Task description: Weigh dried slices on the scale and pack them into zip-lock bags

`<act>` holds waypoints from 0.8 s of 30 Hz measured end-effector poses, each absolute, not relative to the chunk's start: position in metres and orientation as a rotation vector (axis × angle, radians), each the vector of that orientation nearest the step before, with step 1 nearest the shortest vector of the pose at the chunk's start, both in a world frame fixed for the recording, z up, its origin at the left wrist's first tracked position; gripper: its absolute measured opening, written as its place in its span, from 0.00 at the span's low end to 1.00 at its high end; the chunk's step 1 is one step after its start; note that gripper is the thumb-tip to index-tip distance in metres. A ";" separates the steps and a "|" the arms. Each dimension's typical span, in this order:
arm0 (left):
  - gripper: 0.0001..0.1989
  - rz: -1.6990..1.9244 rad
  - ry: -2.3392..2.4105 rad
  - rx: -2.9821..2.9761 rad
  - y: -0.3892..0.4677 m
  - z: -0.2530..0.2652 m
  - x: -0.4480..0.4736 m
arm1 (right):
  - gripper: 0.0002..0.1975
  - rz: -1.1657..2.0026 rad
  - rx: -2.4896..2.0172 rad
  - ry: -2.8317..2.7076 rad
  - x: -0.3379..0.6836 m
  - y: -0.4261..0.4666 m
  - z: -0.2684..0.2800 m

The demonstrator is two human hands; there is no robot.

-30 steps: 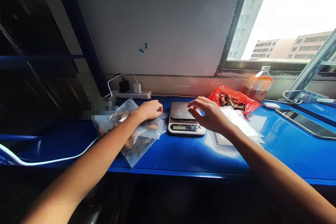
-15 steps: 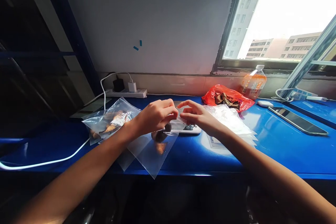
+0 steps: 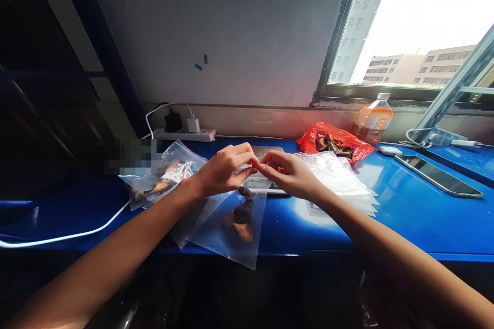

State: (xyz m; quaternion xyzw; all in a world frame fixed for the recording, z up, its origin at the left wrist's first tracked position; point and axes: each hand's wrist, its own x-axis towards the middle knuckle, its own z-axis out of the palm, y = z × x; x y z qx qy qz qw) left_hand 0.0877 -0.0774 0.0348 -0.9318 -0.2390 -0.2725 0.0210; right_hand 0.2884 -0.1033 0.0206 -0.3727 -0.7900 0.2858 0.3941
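A clear plastic bag (image 3: pixel 216 229) hangs over the front of the blue table, with dark and tan dried pieces (image 3: pixel 244 218) inside that look like dried mushroom. My left hand (image 3: pixel 227 167) pinches its upper edge, and my right hand (image 3: pixel 287 170) pinches the same edge close by, the fingertips of both nearly meeting. Behind the hands sits a small scale (image 3: pixel 266 152), mostly hidden by them. Left of my left hand lie other clear bags (image 3: pixel 185 157) with similar dried pieces. To the right of my right hand is a stack of clear bags (image 3: pixel 337 180).
At the back, a red plastic bag (image 3: pixel 307 136) holds more dried brown pieces, beside an orange drink bottle (image 3: pixel 374 121). A phone (image 3: pixel 440 176) and a white case (image 3: pixel 389 150) lie right. A power strip (image 3: pixel 204 135) and white cable (image 3: pixel 96 229) are left.
My right hand has moved left to the bag's edge, its fingers now closed there. The bag has swung to the right and hangs lower, with its dried pieces settled nearer the bottom.
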 end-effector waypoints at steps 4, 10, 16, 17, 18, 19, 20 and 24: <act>0.05 -0.842 -0.873 -2.917 -0.074 0.037 0.083 | 0.15 0.584 -0.954 -2.118 0.285 -0.108 0.018; 0.08 -0.664 -0.916 -3.248 -0.078 0.039 0.083 | 0.16 0.481 -0.941 -2.168 0.284 -0.102 0.005; 0.14 -0.499 -1.006 -3.273 -0.066 0.045 0.072 | 0.23 0.501 -0.947 -2.166 0.289 -0.099 0.013; 0.15 -0.495 -1.025 -3.254 -0.063 0.047 0.069 | 0.25 0.519 -0.964 -2.151 0.292 -0.098 0.016; 0.16 -0.517 -1.056 -3.238 -0.060 0.049 0.065 | 0.27 0.538 -0.987 -2.123 0.295 -0.097 0.020; 0.16 -0.562 -1.099 -3.230 -0.058 0.051 0.061 | 0.28 0.559 -1.010 -2.081 0.298 -0.095 0.023; 0.17 -0.626 -1.146 -3.236 -0.056 0.053 0.058 | 0.28 0.581 -1.027 -2.025 0.302 -0.092 0.025; 0.17 -1.010 -1.194 -3.378 -0.059 0.061 0.050 | 0.22 0.708 -0.961 -1.747 0.310 -0.087 0.028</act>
